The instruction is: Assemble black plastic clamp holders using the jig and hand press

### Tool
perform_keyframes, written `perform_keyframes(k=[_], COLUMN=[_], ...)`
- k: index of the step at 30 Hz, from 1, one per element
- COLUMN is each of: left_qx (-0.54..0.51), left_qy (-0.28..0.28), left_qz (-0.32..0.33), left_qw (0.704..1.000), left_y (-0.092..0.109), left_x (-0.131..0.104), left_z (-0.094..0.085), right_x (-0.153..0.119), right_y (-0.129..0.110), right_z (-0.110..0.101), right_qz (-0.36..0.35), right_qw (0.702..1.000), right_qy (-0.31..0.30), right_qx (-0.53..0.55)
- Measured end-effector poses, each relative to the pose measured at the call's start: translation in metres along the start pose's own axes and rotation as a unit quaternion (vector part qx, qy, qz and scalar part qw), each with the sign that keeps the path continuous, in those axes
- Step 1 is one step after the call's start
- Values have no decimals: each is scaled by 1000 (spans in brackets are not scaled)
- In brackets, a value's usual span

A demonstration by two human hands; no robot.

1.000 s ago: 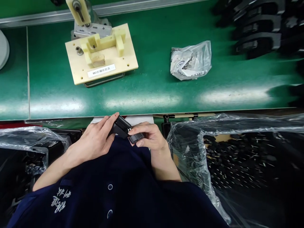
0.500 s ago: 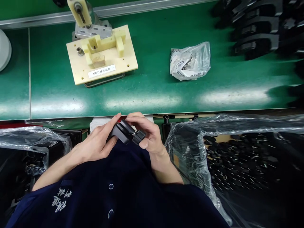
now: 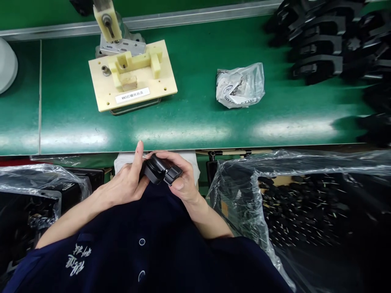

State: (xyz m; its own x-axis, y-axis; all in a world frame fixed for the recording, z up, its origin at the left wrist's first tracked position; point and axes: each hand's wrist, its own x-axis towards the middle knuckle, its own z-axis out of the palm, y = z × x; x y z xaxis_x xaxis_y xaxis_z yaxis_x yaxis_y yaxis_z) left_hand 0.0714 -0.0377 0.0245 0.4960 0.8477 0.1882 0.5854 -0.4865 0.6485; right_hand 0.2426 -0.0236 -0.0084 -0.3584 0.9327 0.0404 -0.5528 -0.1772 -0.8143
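In front of my body, just below the bench edge, both hands hold a black plastic clamp-like part with a knob point(image 3: 156, 169). My left hand point(image 3: 130, 179) grips its left end between thumb and fingers, with one finger pointing up. My right hand point(image 3: 185, 175) is curled around the other side, its thumb by the square black knob point(image 3: 172, 175) and its fingers over the top. Both palms hide portions of the part.
On the green bench point(image 3: 195, 118) stands a cream fixture point(image 3: 159, 89) with a labelled plate. A clear plastic bag point(image 3: 240, 87) of small pieces lies right of it. Black curved parts point(image 3: 324, 63) are stacked at far right. Plastic-lined bins hold black knobs point(image 3: 299, 207) and other parts point(image 3: 42, 211).
The black part has turned in my hands, and the red spot by it is out of sight. A left finger now points more upright. The view has shifted slightly.
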Motion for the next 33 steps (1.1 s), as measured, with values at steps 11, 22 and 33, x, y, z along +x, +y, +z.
perform_keyframes(k=[11,22,33], left_qx=[-1,5,-544], left_qy=[66,79,93], left_qz=[-4,-100,-324], left_qw=[998,992,768], left_y=[-4,-13,-5], left_x=[7,6,27], left_z=[-4,5,14], right_x=[7,14,11], right_y=[-18,-15,-28], right_z=[9,-2,-20], right_qz=[-11,-97,-35], right_qw=[995,958,990], right_qy=[-40,50,125], right_qx=[-85,-266,-48])
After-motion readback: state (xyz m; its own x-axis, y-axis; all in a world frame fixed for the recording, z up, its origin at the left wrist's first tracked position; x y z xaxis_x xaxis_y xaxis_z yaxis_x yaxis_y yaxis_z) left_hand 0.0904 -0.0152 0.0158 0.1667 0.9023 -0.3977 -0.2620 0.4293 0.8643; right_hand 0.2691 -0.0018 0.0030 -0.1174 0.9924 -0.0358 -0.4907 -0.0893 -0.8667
